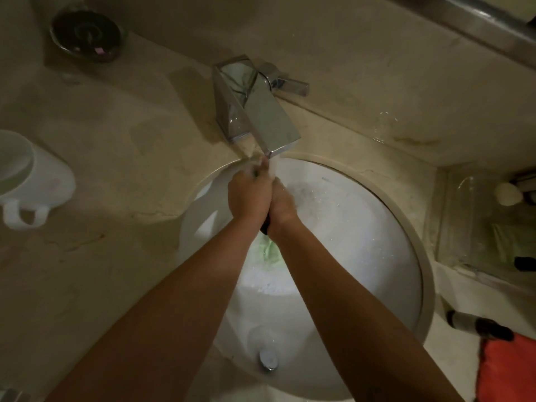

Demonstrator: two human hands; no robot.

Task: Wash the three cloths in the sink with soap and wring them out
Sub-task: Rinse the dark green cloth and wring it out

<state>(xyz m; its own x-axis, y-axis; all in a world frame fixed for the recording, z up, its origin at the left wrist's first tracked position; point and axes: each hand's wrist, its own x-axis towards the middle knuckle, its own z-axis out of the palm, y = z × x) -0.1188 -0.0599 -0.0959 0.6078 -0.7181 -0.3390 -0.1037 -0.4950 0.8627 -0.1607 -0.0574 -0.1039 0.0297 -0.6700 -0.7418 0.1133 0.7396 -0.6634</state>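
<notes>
Both forearms are bare to the frame's edge — no sleeves, watch or rings on the hands.

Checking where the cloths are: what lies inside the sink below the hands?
A pale green cloth lies in the sink between the forearms, with the drain stopper nearer. The arms hide any other cloths.

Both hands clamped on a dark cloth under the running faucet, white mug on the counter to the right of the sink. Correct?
Not quite. The head view shows the white mug on the counter left of the sink, not right. The rest holds: left hand and right hand grip a dark cloth under the running faucet.
</notes>
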